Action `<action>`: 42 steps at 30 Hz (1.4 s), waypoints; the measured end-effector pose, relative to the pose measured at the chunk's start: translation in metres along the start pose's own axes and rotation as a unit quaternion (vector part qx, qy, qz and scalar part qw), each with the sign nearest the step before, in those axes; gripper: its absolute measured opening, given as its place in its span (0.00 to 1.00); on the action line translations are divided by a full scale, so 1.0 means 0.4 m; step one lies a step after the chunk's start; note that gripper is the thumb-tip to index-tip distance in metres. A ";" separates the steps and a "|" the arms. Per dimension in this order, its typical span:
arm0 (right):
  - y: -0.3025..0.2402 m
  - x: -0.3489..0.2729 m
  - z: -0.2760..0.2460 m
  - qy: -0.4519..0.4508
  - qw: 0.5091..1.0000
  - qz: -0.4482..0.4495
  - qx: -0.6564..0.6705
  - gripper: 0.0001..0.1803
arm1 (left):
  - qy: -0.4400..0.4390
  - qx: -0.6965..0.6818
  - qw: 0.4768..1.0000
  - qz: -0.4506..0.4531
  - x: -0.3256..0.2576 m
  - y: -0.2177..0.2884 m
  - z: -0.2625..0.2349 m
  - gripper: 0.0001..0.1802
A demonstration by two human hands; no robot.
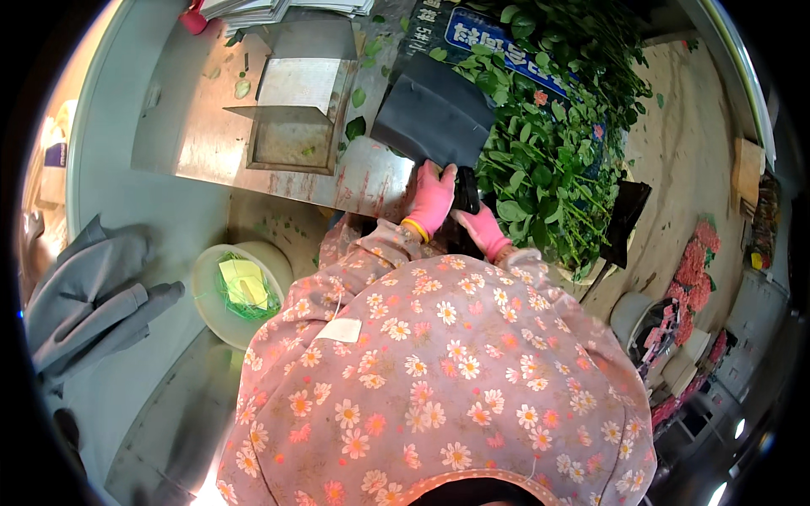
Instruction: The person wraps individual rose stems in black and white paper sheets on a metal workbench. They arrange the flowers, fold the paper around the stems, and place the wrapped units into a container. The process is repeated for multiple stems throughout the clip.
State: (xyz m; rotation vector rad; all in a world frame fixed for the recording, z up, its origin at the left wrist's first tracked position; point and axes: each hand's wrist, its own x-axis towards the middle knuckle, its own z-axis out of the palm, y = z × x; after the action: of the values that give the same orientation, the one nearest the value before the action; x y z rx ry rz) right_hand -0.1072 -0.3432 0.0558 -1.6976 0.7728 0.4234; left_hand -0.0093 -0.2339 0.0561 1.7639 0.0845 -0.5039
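Observation:
My left hand [431, 201], in a pink glove with a yellow cuff, is closed at the table's front edge against a narrow black object [465, 190]. Its kind I cannot make out. Just beyond it lies a dark grey, smooth panel [434, 114], its near edge by my left fingertips. My right hand [483, 230], also gloved in pink, touches the lower end of the black object from the right; its fingers are partly hidden. To the right, right up against the panel, lies a big heap of leafy green rose stems [540, 160] with a small pink bloom [541, 98].
On the metal table [202, 135] at left stands a metal frame [291, 160] with upright plates; loose leaves lie around it. Stacked paper [253, 13] is at the back. A pale bucket [202, 282] with green scraps stands lower left, near grey cloth [101, 295]. Pink flower bunches [696, 270] lie far right.

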 end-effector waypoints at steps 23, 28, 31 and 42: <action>-0.676 0.397 1.199 0.148 0.797 -0.424 -0.405 0.22 | 0.186 0.022 0.979 0.080 -0.141 0.255 -0.999 0.16; -0.390 0.111 0.703 -0.030 0.876 -0.479 0.038 0.20 | -0.133 0.083 0.960 0.230 -0.073 0.248 -0.711 0.18; -0.145 -0.092 0.295 0.136 0.972 -0.114 -0.154 0.13 | -0.286 0.219 0.844 0.398 -0.055 0.299 -0.440 0.31; 0.766 -0.583 -0.444 0.496 0.763 0.387 -0.150 0.20 | -0.378 0.482 0.582 0.534 -0.158 0.247 0.546 0.54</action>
State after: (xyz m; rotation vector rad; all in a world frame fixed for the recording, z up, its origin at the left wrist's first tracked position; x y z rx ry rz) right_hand -0.5057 -0.4857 0.0340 -1.7820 2.3430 0.1506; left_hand -0.0977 -0.4523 0.1333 1.9738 -2.1120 -0.3188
